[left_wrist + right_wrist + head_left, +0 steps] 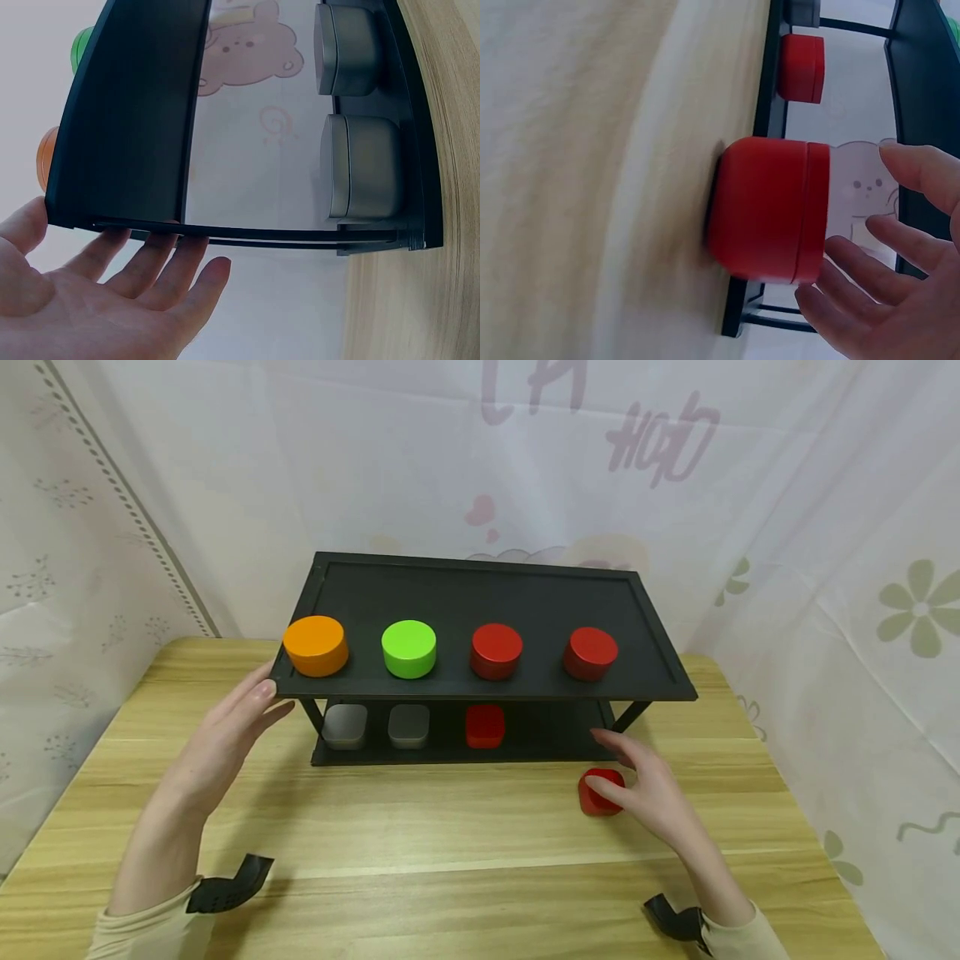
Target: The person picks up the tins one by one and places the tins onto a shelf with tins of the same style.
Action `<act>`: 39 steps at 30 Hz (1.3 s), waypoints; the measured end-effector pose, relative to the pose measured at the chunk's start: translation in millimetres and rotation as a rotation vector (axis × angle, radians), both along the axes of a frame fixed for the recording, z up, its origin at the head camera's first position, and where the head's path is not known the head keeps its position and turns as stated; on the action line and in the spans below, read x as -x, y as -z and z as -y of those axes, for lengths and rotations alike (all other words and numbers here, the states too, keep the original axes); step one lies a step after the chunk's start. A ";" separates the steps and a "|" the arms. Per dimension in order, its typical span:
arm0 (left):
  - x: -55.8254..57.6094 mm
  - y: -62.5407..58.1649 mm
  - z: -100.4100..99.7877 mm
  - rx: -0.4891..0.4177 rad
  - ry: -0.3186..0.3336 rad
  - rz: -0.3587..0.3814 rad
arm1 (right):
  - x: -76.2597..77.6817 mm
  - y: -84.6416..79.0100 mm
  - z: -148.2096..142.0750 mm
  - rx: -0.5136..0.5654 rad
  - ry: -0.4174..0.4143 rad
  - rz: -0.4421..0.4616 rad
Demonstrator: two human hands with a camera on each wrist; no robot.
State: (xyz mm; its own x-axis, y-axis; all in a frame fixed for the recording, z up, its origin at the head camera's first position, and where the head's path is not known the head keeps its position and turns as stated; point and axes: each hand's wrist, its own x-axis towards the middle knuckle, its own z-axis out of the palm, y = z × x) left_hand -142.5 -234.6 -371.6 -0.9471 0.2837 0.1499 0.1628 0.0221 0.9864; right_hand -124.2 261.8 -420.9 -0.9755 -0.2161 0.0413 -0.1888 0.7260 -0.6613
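A black two-tier shelf point(480, 597) stands on the table. My left hand point(225, 735) rests against the left end of its top tier, thumb near the front corner and fingertips along the end rail point(262, 232). My right hand point(652, 785) hovers over a red rounded-square tin point(597, 802) on the table in front of the shelf's right end. In the right wrist view, its spread fingers point(855, 262) are beside the lid of that red tin point(769, 210) and do not wrap round it; contact is unclear.
On the top tier sit an orange round tin point(316, 647), a green one point(408, 650) and two red ones point(496, 652). The lower tier bears two grey square tins point(345, 727) and a red one point(485, 727). A patterned cloth point(225, 468) hangs behind the wooden table point(420, 885).
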 end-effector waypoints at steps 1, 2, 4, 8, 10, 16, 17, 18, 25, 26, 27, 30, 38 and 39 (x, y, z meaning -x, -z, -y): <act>0.0 -0.1 0.0 -0.001 -0.001 0.000 | -1.2 0.6 -1.2 -0.005 0.004 0.009; 0.1 -0.1 -0.1 -0.002 -0.001 -0.002 | -2.3 1.0 -2.1 -0.009 0.006 0.018; 0.0 -0.2 -0.1 -0.006 0.001 -0.002 | -4.4 2.2 -3.9 -0.020 0.017 0.031; -0.2 -0.3 0.2 -0.015 0.002 -0.002 | -7.1 4.3 -5.8 -0.034 0.025 0.052; -0.2 -0.2 0.5 -0.019 0.003 -0.002 | -7.8 6.3 -6.6 -0.039 0.020 0.065; -0.2 -0.2 0.5 -0.018 0.000 -0.003 | -10.6 11.8 -8.2 -0.064 0.018 0.093; -0.1 -0.2 0.3 -0.017 -0.001 -0.005 | -11.1 12.3 -8.4 -0.062 0.021 0.097; 0.0 -0.1 0.1 -0.017 -0.001 -0.007 | -11.5 13.1 -8.7 -0.066 0.022 0.099; 1.2 0.5 -1.7 -0.024 0.005 -0.021 | -13.3 17.0 -12.3 -0.088 0.017 0.093; 1.4 0.5 -1.9 -0.024 0.006 -0.021 | -13.7 17.8 -13.0 -0.089 0.019 0.096; 1.5 0.5 -2.0 -0.024 0.006 -0.021 | -14.0 18.8 -13.5 -0.090 0.021 0.098; 1.5 0.5 -2.1 -0.020 0.005 -0.020 | -15.3 22.0 -15.4 -0.097 0.022 0.103; 1.9 0.7 -1.5 -0.014 0.000 -0.014 | -16.8 27.7 -18.6 -0.086 0.025 0.096; 1.9 0.8 -1.5 -0.012 0.001 -0.015 | -16.7 27.6 -18.9 -0.085 0.028 0.097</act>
State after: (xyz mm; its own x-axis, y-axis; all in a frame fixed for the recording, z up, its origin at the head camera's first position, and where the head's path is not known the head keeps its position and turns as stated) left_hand -144.4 -233.2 -372.3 -0.9444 0.2829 0.1677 0.1777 0.0100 0.9840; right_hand -107.5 280.6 -448.6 -0.9797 -0.1878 -0.0705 -0.1064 0.7844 -0.6110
